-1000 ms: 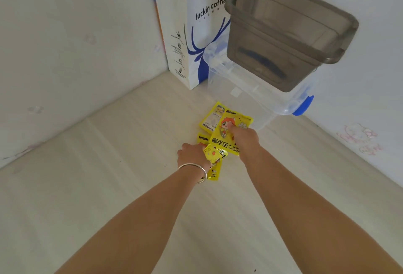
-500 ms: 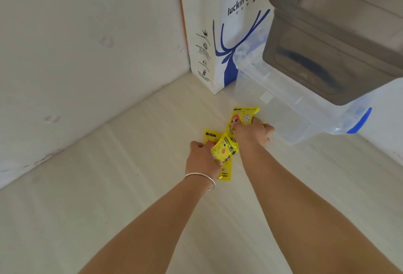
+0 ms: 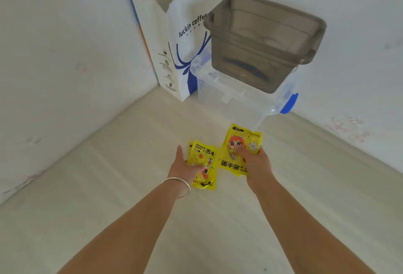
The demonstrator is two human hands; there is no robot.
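Two grips: left hand (image 3: 183,169) pinches the left hand-warmer packet (image 3: 202,156); right hand (image 3: 258,164) fingers curl round the right hand-warmer packet (image 3: 234,140).

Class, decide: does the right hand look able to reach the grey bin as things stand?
Probably yes: bare floor lies between the right hand and the grey bin, though the hand holds a packet.

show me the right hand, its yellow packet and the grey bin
right hand (image 3: 258,164), head view, back of the hand
yellow packet (image 3: 230,164), head view, black lettering on its lower half
grey bin (image 3: 250,64), head view, front wall
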